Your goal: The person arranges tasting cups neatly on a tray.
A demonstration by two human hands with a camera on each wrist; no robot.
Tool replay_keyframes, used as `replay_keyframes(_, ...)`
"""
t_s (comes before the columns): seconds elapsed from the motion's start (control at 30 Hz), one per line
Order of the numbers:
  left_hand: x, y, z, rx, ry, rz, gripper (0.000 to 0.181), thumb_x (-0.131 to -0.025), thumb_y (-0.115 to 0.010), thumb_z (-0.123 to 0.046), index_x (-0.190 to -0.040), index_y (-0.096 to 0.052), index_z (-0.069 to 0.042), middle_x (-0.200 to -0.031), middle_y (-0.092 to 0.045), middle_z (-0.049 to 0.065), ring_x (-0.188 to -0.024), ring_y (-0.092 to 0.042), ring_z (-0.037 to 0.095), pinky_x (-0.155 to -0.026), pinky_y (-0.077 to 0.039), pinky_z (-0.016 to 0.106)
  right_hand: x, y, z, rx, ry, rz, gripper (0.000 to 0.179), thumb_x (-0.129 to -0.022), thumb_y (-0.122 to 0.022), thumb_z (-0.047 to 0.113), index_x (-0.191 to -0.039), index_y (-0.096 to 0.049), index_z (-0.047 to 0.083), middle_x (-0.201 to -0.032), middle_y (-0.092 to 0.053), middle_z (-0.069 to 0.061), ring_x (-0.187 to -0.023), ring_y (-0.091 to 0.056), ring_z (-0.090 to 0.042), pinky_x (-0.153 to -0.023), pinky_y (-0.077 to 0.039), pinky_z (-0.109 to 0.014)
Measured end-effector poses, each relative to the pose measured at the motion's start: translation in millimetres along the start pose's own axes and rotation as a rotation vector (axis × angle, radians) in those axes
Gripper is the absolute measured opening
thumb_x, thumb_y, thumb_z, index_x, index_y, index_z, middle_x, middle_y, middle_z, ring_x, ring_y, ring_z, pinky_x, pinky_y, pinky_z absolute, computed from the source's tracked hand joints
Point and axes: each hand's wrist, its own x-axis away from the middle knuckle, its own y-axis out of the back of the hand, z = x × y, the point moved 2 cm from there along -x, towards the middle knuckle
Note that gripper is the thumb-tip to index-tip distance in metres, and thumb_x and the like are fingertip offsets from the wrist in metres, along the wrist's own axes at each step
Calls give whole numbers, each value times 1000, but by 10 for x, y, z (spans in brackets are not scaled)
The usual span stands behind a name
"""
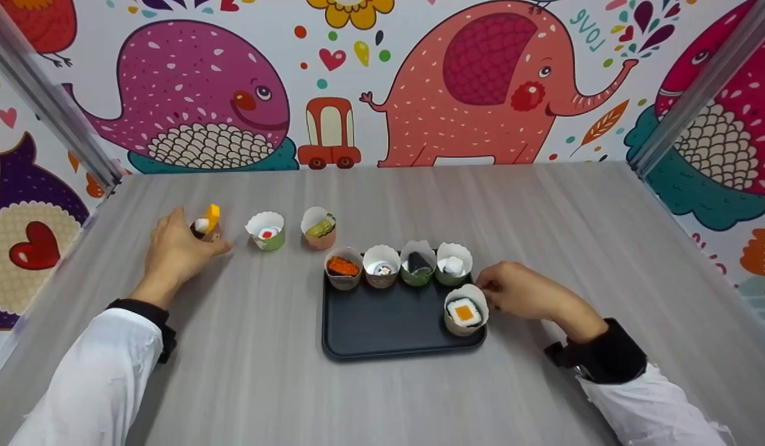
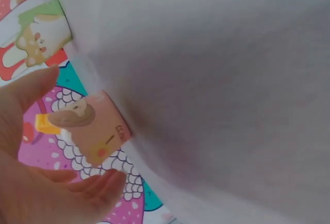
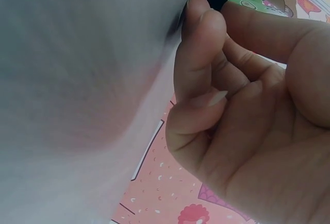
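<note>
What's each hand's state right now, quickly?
Left hand: open around a paper cup, not gripping it.
Right hand: closed, pinching the edge of the black tray.

L hand (image 1: 180,249) held w/ thumb (image 2: 38,86) & fingers (image 2: 105,193) spread, R hand (image 1: 526,291) turned inward, fingers (image 3: 193,118) curled, thumb (image 3: 273,31) set nr fingertips (image 3: 209,31), both arms (image 1: 100,365) stretched fwd

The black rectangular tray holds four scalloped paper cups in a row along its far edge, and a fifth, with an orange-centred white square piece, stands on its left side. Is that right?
No, the side is wrong: the head view shows the fifth scalloped paper cup on the black rectangular tray's right side, near the right hand. The rest stands.
</note>
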Motion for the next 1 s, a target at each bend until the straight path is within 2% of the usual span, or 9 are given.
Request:
replay_keyframes(0.2,-25,-21,51,-2,52,51,90,-87,-81,-34,-141,-34,19,-133,-47,39,-116,-48,52,-107,-39,65,4,-4,-5,-2,-5,-2,17,-97,-61,-2,-88,-72,6,-72,-61,6,-66,-53,-9,-62,-43,-25)
replay_keyframes(0.37,-46,-12,81,-23,90,59,90,-87,-80,-37,-142,-34,18,-134,-48,39,-114,-50,51,-106,-40,63,1,-4,-4,-1,-2,1,17,-97,-60,-2,-90,-73,6,-73,-62,6,-66,-54,-9,-62,-44,-26)
replay_keyframes(0.5,-73,-14,77,-64,73,41,90,-88,-80,-39,-141,-36,17,-132,-50,39,-114,-51,52,-103,-42,65,2,5,-5,-10,-12,11,18,-97,-59,-3,-91,-73,5,-72,-62,5,-65,-54,-9,-61,-44,-25)
replay_keyframes(0.63,-114,-20,49,-93,60,36,80,-89,-79,-39,-135,-42,16,-128,-52,37,-111,-53,52,-99,-44,65,12,17,-3,-18,-25,15,18,-98,-58,-3,-92,-73,5,-71,-62,2,-61,-54,-9,-58,-44,-25)
replay_keyframes(0.77,-147,-20,48,-88,59,35,68,-90,-77,-32,-129,-47,15,-126,-55,36,-109,-54,50,-98,-45,64,5,7,6,-8,-20,13,17,-99,-59,-2,-91,-73,5,-71,-62,2,-62,-55,-9,-59,-44,-25)
replay_keyframes(1.0,-185,-45,68,-39,8,-6,58,-90,-70,-21,-126,-49,18,-125,-58,40,-109,-56,50,-104,-44,64,9,5,11,4,-29,6,18,-98,-61,-2,-87,-71,8,-71,-61,5,-65,-54,-9,-61,-43,-26)
